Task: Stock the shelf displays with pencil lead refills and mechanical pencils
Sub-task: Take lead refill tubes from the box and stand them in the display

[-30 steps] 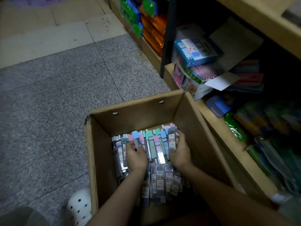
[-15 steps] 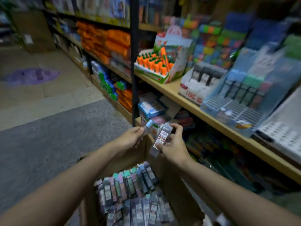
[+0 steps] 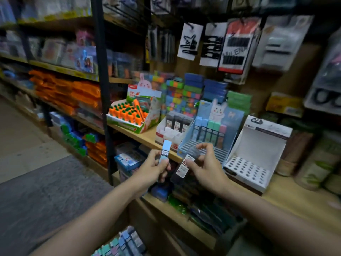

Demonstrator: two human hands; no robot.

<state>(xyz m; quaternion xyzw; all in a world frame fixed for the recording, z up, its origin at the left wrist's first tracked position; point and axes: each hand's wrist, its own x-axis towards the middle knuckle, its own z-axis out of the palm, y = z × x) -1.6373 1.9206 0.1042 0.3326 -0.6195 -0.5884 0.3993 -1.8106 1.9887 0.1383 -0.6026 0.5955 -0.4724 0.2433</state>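
The blue tiered display sits on the wooden shelf facing me, its front rows unfilled, so I hold both refills up just short of it. My right hand pinches a dark lead refill case; my left hand grips a pale blue refill upright. More refills lie below in the box.

The left hand grips a blue-capped lead refill case, held upright. The right hand pinches a dark, clear-capped lead refill case, tilted, just beside the first. Behind them on the wooden shelf stand a blue rabbit display tray with pastel refill cases in its back row, a white display box with rows of holes, and a carrot-pen box.
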